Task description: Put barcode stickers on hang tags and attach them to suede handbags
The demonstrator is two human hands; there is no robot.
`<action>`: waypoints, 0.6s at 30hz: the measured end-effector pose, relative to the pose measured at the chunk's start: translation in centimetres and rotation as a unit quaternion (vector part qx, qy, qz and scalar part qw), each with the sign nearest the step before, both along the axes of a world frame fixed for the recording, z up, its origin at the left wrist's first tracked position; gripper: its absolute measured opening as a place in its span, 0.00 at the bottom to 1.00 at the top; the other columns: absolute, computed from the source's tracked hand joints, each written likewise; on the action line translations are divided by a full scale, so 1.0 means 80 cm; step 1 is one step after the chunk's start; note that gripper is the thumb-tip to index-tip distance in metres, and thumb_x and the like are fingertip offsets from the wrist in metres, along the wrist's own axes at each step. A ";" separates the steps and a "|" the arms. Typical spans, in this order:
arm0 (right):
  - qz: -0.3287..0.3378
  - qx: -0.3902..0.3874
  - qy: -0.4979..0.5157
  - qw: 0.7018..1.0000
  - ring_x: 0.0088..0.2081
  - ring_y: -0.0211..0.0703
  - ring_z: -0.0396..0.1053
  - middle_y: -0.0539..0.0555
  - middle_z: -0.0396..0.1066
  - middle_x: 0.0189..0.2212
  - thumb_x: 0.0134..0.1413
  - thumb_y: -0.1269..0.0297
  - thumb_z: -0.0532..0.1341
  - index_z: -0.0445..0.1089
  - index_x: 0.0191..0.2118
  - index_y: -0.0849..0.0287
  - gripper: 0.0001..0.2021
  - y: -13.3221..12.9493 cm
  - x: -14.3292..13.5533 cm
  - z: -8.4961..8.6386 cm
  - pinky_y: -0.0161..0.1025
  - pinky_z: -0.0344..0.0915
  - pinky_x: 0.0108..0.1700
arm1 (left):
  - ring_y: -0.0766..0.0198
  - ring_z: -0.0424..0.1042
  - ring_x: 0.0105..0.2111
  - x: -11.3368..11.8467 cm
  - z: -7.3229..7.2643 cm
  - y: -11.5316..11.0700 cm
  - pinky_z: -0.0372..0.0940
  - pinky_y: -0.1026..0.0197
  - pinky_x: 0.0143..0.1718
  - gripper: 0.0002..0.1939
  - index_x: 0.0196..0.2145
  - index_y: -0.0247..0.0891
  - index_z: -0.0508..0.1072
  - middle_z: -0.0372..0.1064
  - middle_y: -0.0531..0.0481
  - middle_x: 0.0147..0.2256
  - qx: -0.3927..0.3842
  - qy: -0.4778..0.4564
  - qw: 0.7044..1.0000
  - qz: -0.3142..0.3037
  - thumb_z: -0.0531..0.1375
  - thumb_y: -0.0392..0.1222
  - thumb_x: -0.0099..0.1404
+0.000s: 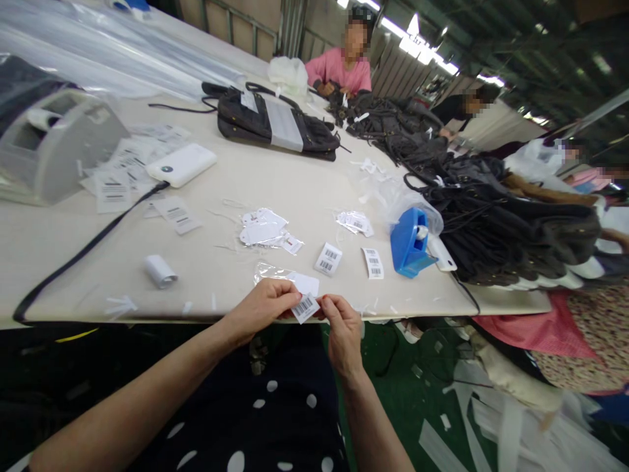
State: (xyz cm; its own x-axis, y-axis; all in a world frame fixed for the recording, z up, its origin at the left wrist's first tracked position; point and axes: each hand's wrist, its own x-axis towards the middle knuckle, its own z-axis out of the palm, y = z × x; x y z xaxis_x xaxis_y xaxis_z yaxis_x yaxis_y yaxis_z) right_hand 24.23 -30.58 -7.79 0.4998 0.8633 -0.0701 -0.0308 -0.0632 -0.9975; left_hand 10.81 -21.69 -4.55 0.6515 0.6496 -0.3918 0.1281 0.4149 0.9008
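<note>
Between my two hands, at the table's front edge, is a small white barcode label (305,308). My left hand (269,303) pinches its left side, thumb on top. At its right corner, the thumb and fingers of my right hand (340,328) are closed on it. Just behind my left fingers lies a white hang tag (304,283) with a clear plastic sleeve (270,270). Farther back is a pile of white hang tags (265,229) with strings. To the right lie a folded barcode sticker strip (328,259) and a flat one (373,263).
A blue tape dispenser (409,242) stands right, beside heaped dark bags (511,216). One black bag (278,124) lies at the back. Left are a grey dispenser (63,144), a white power bank (181,164) with a black cable, and printed labels (113,190). A person in pink (339,69) works opposite.
</note>
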 end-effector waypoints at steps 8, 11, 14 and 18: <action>0.051 -0.028 -0.115 0.992 0.30 0.39 0.66 0.50 0.70 0.27 0.50 0.59 0.59 0.70 0.32 0.60 0.09 0.002 0.005 0.007 0.35 0.62 0.35 | 0.67 0.64 0.24 -0.004 -0.013 0.003 0.58 0.65 0.26 0.15 0.22 0.34 0.68 0.65 0.53 0.21 0.021 0.027 0.999 -0.022 0.56 0.50 0.54; 0.017 0.016 -0.166 0.986 0.36 0.40 0.66 0.52 0.70 0.33 0.52 0.62 0.58 0.70 0.37 0.58 0.09 0.000 0.005 0.003 0.37 0.61 0.40 | 0.69 0.60 0.20 -0.009 -0.013 0.006 0.54 0.67 0.22 0.15 0.21 0.33 0.67 0.63 0.53 0.19 -0.036 0.002 0.999 0.016 0.57 0.49 0.55; 0.015 0.015 -0.131 0.991 0.36 0.40 0.66 0.52 0.70 0.34 0.51 0.61 0.59 0.69 0.38 0.58 0.09 -0.002 0.000 -0.002 0.38 0.61 0.41 | 0.67 0.64 0.25 -0.012 -0.012 0.004 0.56 0.67 0.22 0.15 0.28 0.33 0.71 0.67 0.49 0.25 -0.086 -0.075 0.990 0.085 0.56 0.50 0.57; -0.026 0.001 -0.040 0.999 0.34 0.39 0.66 0.51 0.70 0.31 0.50 0.59 0.60 0.70 0.36 0.59 0.10 0.003 -0.019 -0.002 0.38 0.61 0.40 | 0.62 0.65 0.38 -0.007 -0.012 -0.012 0.62 0.63 0.31 0.18 0.44 0.35 0.70 0.67 0.42 0.42 -0.146 -0.195 0.961 0.131 0.53 0.49 0.61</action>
State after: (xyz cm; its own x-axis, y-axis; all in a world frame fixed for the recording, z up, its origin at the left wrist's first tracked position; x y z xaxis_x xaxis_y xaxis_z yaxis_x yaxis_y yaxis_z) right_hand 22.72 -30.37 -7.91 0.5483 0.8359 -0.0265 0.0457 -0.0615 -0.9971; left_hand 10.25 -22.61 -5.49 0.6146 0.7111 -0.3415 -0.3384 0.6287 0.7001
